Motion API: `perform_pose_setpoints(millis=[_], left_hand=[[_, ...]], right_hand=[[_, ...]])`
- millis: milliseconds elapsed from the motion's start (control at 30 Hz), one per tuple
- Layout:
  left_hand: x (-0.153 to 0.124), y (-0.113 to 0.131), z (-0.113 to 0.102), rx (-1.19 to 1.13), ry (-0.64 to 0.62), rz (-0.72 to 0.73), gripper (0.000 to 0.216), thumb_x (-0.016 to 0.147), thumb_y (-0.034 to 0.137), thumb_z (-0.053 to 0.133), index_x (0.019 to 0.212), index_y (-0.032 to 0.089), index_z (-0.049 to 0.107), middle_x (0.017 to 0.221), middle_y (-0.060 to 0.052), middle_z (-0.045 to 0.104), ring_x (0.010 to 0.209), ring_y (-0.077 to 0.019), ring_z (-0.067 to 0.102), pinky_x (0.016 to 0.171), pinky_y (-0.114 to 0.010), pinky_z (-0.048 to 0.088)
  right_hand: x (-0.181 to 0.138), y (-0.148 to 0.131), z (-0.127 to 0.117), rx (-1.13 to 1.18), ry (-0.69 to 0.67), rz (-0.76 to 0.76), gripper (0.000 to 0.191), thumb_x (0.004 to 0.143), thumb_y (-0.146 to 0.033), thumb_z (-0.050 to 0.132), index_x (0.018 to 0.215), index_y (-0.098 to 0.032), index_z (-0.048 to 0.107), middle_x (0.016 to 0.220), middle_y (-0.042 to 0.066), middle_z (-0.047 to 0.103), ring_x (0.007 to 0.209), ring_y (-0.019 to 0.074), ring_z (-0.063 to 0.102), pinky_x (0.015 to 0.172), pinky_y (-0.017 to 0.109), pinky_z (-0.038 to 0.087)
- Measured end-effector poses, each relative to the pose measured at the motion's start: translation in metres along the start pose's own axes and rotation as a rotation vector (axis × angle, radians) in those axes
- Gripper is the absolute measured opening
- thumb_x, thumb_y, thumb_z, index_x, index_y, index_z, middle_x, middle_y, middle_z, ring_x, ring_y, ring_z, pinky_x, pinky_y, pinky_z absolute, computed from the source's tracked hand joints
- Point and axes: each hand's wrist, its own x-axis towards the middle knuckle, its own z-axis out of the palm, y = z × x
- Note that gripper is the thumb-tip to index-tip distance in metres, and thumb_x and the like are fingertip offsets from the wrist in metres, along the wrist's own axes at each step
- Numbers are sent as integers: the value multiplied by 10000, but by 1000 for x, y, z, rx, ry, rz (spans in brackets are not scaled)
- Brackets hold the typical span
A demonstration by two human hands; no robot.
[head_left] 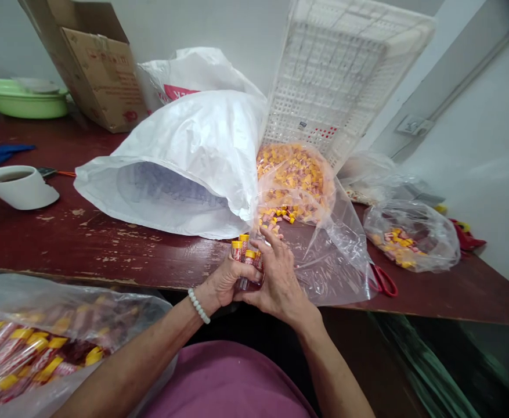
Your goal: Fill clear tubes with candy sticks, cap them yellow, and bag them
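Several small clear tubes [249, 261] with yellow caps and red printing stand bunched upright between my hands, at the table's front edge. My left hand [228, 281] is wrapped round them from the left, thumb across the front. From the right, my right hand [275, 273] closes on the same bunch, its fingers over the far side and its thumb below. Just beyond, a clear plastic bag [295, 174] full of small yellow-capped pieces lies open, some pieces spilling at its mouth. Left of it, a white woven sack [193, 157] lies with its mouth toward me.
A bag of larger yellow-capped tubes [23, 354] sits lower left. Red scissors [385, 281] and a smaller bag of pieces [406, 244] lie right. A white crate [328, 87] leans behind. At left are a cup [19, 188], a carton [106, 75] and a green basin [19, 101].
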Motion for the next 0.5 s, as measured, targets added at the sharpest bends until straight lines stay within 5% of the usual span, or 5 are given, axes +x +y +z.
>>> perform_pose_setpoints(millis=[300,400,500], left_hand=[[-4,-6,3,47,80,45,267,437,34,612,681,133,569,599,37,572,525,-86,505,516,-207,401],[-9,-3,-2,61,52,55,280,459,57,612,723,138,568,644,18,586,553,-103,520,551,-235,424],[-22,2,-9,78,-98,133,306,473,82,619,754,166,530,687,9,581,602,-130,537,612,-280,454]], right_hand=[[0,-3,10,139,83,-21,616,519,-222,701,1106,-213,514,1230,92,502,1164,272,468,1004,436,364],[-2,-9,7,153,61,-6,718,536,-276,749,1197,-224,473,1396,119,336,1259,305,393,1021,467,361],[-6,-13,-2,213,28,-37,1022,568,-338,779,1403,-194,208,1522,161,77,1397,331,181,1078,507,306]])
